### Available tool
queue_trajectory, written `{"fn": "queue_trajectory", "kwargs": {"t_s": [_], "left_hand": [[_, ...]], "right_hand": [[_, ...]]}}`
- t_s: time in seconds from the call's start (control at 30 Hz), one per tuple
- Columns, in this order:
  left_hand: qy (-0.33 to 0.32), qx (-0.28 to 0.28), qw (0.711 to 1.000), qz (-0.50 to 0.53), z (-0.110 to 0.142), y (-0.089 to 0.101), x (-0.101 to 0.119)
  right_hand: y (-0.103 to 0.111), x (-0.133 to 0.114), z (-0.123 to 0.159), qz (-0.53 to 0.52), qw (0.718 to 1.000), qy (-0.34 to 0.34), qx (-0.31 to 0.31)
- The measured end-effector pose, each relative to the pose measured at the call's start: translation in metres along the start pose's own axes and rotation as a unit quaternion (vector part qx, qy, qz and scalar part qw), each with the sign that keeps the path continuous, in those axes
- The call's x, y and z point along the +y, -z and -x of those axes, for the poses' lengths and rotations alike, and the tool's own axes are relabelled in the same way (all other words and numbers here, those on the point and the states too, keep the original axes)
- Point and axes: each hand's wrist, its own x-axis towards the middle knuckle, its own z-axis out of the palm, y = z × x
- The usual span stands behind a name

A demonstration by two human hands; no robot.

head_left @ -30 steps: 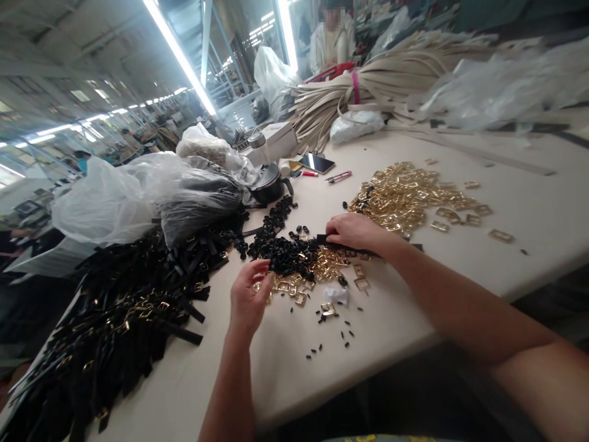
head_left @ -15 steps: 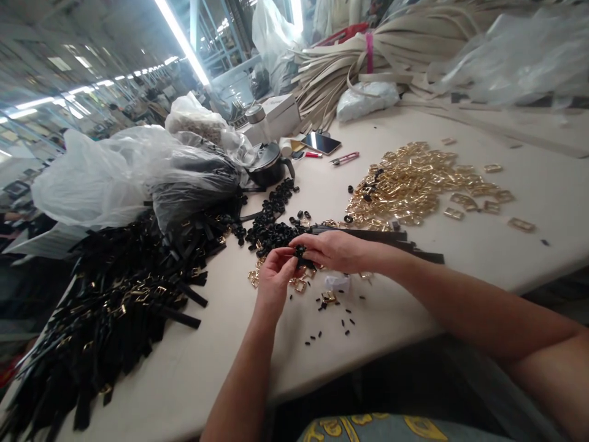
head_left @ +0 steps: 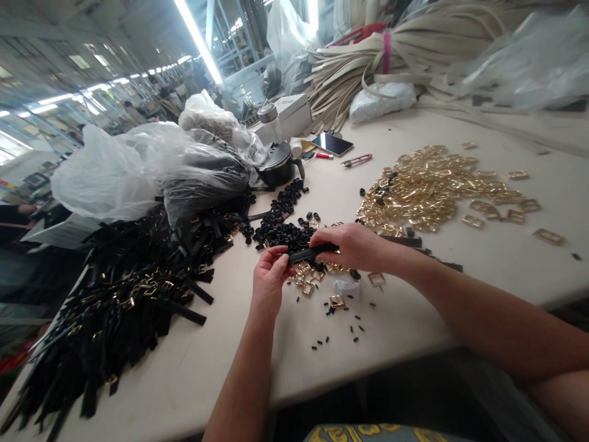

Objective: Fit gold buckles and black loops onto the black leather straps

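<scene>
A short black strap [head_left: 306,253] is stretched between my two hands above the table. My left hand [head_left: 271,270] pinches its left end between thumb and fingers. Closed over the right end is my right hand [head_left: 352,247], with its fingers curled down. Just behind the strap lies a heap of small black loops [head_left: 283,233]. Gold buckles [head_left: 307,287] are scattered below and between the hands, partly hidden by them. More black straps [head_left: 405,241] lie flat beyond my right wrist.
A large pile of black straps with buckles [head_left: 151,285] covers the left side. Gold buckles [head_left: 427,190] are heaped at right. Behind stand plastic bags [head_left: 151,166], a black lidded pot [head_left: 276,166], a phone [head_left: 332,144] and pink snips [head_left: 357,160]. Small black pieces [head_left: 356,339] dot the front.
My right hand came from the straps toward my left, and the two met over the black loops. Now they have drawn slightly apart with a black strap held between them. The view shifted.
</scene>
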Motion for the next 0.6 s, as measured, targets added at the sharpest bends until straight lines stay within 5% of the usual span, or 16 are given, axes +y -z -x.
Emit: {"fn": "queue_trajectory", "kwargs": {"t_s": [0.3,0.4,0.47,0.6], "left_hand": [[0.019,0.0,0.999,0.035,0.002,-0.004,0.003],[0.012,-0.019,0.999,0.039,0.003,-0.004,0.002],[0.016,-0.052,0.998,0.024,0.006,-0.006,0.002],[0.074,-0.163,0.983,-0.05,0.018,-0.016,-0.002]], "right_hand": [[0.006,-0.003,0.0,-0.024,1.0,0.016,0.011],[0.003,-0.005,0.001,-0.164,0.986,-0.021,0.004],[-0.002,-0.008,0.001,-0.35,0.935,-0.056,0.003],[-0.016,-0.017,-0.002,-0.632,0.764,-0.125,0.035]]}}
